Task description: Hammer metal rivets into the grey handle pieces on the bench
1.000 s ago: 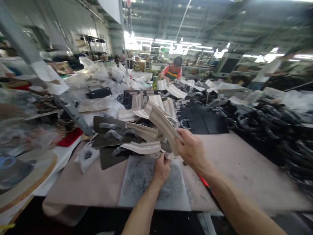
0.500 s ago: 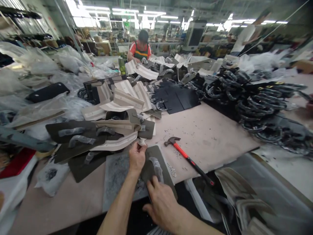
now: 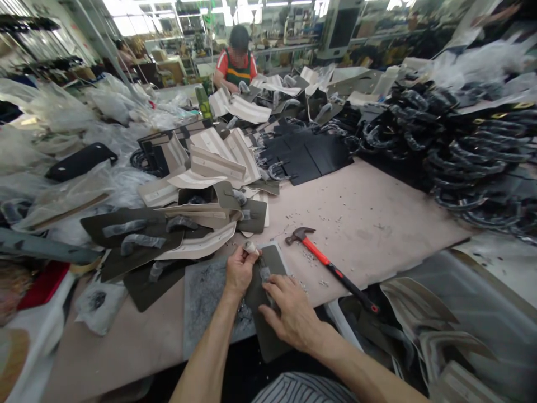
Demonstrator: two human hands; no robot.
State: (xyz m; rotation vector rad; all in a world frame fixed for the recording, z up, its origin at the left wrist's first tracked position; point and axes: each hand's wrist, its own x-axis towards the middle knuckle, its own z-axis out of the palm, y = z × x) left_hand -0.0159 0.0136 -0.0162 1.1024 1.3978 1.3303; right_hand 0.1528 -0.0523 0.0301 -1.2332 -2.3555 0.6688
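Note:
My left hand is closed in a pinch around a small whitish, rounded piece whose kind I cannot make out. Under my hands lies a dark olive bag panel, partly over a grey slab. A handle wrapped in clear plastic is fixed to the panel. My right hand has its fingers curled over this handle, thumb on the near side, and hides much of it. To the right, a claw hammer with a red and black grip rests on the table.
Small metal bits are scattered around the hammer head. At the left lie olive panels with wrapped handles and beige strips. Black handles are piled at the right. A grey bin holds more panels. A person sits across the table.
My right hand has moved up the panel onto the handle. The whitish piece in my left hand now shows more clearly, turned upward. The view has tilted down slightly.

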